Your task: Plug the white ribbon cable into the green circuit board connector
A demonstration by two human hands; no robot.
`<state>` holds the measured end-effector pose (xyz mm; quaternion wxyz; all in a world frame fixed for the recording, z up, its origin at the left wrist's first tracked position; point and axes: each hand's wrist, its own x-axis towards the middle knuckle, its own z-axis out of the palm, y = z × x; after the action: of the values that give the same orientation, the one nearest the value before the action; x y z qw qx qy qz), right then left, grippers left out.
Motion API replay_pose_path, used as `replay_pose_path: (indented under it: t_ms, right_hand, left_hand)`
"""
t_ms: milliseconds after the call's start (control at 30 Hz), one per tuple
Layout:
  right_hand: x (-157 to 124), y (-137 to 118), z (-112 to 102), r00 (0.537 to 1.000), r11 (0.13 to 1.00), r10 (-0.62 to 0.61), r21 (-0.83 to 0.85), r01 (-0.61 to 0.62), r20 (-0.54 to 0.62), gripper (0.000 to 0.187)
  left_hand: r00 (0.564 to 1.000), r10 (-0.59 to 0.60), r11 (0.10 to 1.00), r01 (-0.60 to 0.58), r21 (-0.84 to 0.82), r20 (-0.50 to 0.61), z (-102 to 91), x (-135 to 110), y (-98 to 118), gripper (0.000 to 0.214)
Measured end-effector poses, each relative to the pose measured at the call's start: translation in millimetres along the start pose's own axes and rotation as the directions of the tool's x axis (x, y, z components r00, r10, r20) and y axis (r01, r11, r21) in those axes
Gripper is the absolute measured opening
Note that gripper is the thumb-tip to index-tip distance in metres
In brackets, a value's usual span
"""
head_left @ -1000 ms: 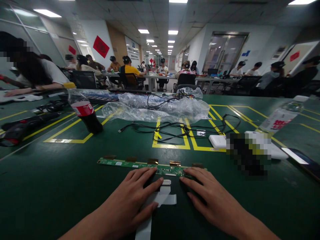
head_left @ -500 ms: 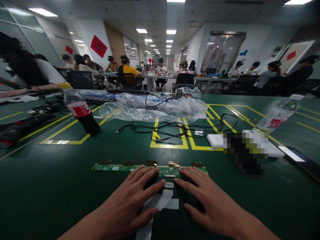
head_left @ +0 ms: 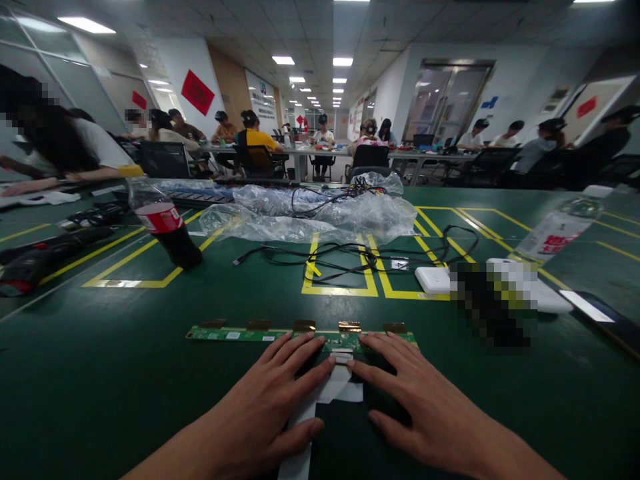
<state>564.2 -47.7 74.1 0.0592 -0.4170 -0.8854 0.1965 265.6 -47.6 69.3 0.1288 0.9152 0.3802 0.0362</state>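
A long green circuit board (head_left: 235, 335) lies across the table in front of me, with several copper-coloured film tabs along its far edge. Stretched-out fingers of my left hand (head_left: 273, 393) rest on the middle of the board, its index fingertip at the left side of a flat white ribbon cable's (head_left: 334, 387) end. Opposite it, my right hand (head_left: 415, 393) has its fingers spread on the board's right part, with the index fingertip by the cable end's right side. That end lies close to the board's near edge, at the white connector (head_left: 342, 350); whether it is seated, I cannot tell. My left hand hides part of the cable.
Beyond the board, black cables (head_left: 330, 257) lie tangled before crumpled clear plastic wrap (head_left: 310, 213). A cola bottle (head_left: 167, 230) stands left; a clear bottle (head_left: 560, 227), a white device (head_left: 433, 280) and a phone (head_left: 595, 313) are at right. A person's arm (head_left: 75, 177) rests at far left.
The ribbon cable's end has moved forward, closing most of the gap to the board's connector. Both hands have stayed spread, with my left index finger moving slightly forward along with the cable.
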Motion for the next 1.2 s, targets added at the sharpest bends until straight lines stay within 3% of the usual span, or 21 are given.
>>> replay_pose_path:
  t_ms: [233, 600, 967, 1200]
  right_hand:
    - [3, 0, 2, 1.000, 1.000, 0.007, 0.000, -0.007, -0.017, 0.063]
    - [3, -4, 3, 0.999, 0.999, 0.040, -0.019, -0.040, -0.004, 0.064]
    - [3, 1, 7, 0.999, 1.000, 0.015, -0.015, -0.015, -0.034, 0.065]
    - [2, -1, 6, 0.999, 0.999, 0.018, -0.031, -0.019, -0.028, 0.065]
  left_hand:
    - [0.999, 0.002, 1.000, -0.003, -0.028, -0.053, 4.5, -1, -1, 0.068]
    - [1.000, 0.003, 0.999, -0.003, -0.032, 0.022, -3.1, 0, 0, 0.065]
    - [1.000, 0.010, 0.998, -0.012, -0.067, -0.029, -0.7, -2, -6, 0.061]
    - [1.000, -0.005, 0.999, 0.005, -0.035, 0.012, -5.9, -1, -3, 0.059]
